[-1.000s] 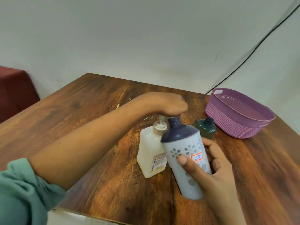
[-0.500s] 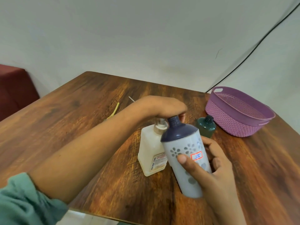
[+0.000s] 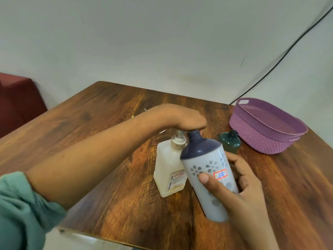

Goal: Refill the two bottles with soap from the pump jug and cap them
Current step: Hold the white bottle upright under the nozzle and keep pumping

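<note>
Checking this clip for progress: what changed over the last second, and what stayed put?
Little changed. The left hand stays on top of the pump jug, rising slightly after being lower a second ago. The right hand keeps holding the white bottle tilted, its open neck under the pump. The view shifted a little. The green bottle, purple basket and table look unmoved.

We cannot see the pump head under the left hand (image 3: 182, 118) (perhaps touching it); the jug label (image 3: 177, 180) stays unreadable.
</note>
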